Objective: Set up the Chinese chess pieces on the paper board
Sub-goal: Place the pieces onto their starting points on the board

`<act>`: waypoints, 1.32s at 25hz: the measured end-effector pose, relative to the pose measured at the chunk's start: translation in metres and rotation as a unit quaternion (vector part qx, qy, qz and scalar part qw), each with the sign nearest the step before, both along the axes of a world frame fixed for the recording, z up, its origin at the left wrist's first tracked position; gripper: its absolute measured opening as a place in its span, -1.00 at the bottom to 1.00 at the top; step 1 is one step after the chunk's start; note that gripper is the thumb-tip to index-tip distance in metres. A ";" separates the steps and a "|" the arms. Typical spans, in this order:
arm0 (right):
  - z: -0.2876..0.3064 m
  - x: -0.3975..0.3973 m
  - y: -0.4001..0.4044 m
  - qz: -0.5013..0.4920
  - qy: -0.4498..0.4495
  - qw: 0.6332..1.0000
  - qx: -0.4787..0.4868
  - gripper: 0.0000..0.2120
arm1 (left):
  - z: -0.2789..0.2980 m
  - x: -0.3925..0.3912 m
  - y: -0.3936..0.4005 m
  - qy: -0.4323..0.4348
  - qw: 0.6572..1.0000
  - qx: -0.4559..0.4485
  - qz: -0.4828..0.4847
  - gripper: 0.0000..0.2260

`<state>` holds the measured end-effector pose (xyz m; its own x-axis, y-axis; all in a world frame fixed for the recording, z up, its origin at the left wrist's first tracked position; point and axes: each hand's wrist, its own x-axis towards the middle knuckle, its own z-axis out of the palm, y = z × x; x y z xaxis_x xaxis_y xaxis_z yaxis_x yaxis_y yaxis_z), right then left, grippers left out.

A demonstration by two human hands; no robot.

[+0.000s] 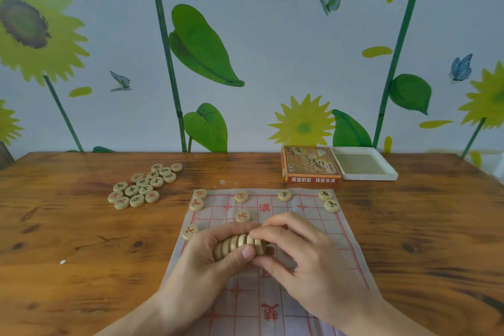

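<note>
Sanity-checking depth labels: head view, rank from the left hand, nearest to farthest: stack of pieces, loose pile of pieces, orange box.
1. Stack of pieces: gripped in the left hand itself, over the board.
2. Loose pile of pieces: on the table, far left.
3. Orange box: far right, by the wall.

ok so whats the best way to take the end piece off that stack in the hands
Pinch the rightmost disc of the stack by its rim, coming from the right. The left hand grips the row lying sideways, so only the right end is free, and the right hand already has its fingertips there. The discs look thin and smooth, so a thumb-and-finger pinch across the edge probably suits best.
</note>
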<state>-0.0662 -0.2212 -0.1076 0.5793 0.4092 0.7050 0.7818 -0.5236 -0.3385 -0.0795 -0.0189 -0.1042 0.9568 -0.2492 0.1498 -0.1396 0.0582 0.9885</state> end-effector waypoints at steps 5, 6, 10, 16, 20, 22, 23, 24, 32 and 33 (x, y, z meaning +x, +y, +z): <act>0.001 0.005 -0.007 -0.013 0.044 0.998 0.053 -0.72 | 0.000 0.003 0.002 0.058 0.996 -0.073 0.011 -0.65; 0.001 0.006 -0.008 -0.016 0.049 0.997 0.056 -0.71 | 0.001 0.002 0.002 0.065 0.994 -0.081 0.017 -0.71; -0.001 0.004 -0.006 -0.010 0.045 0.998 0.051 -0.73 | 0.000 0.002 0.001 0.061 0.996 -0.058 0.001 -0.81; 0.000 0.003 -0.005 -0.010 0.028 0.997 0.073 -0.74 | 0.002 0.002 0.001 0.073 0.992 -0.099 -0.010 -0.63; 0.001 0.002 -0.007 -0.010 0.013 0.996 0.092 -0.76 | 0.006 -0.002 0.001 0.077 0.988 -0.131 -0.013 -0.55; 0.002 0.003 -0.008 -0.003 0.018 0.995 0.097 -0.77 | 0.008 -0.004 0.002 0.072 0.989 -0.130 0.011 -0.56; 0.002 0.003 -0.009 -0.002 0.022 0.995 0.098 -0.77 | 0.009 -0.004 0.001 0.068 0.989 -0.129 0.023 -0.61; 0.002 0.003 -0.009 -0.003 0.023 0.995 0.098 -0.77 | 0.009 -0.005 0.000 0.063 0.989 -0.129 0.034 -0.67; 0.004 0.002 -0.005 -0.008 0.078 0.996 0.037 -0.85 | 0.032 0.007 0.043 0.031 0.971 -0.177 0.160 -0.86; 0.006 0.002 -0.001 -0.011 0.085 0.996 0.017 -0.85 | 0.033 0.005 0.049 0.042 0.968 -0.179 0.171 -0.87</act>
<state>-0.0646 -0.2226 -0.1015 0.7002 0.3723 0.6092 0.7001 -0.5255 -0.4835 -0.0742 0.0304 -0.0715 0.9868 0.1377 0.0856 -0.1308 0.3638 0.9223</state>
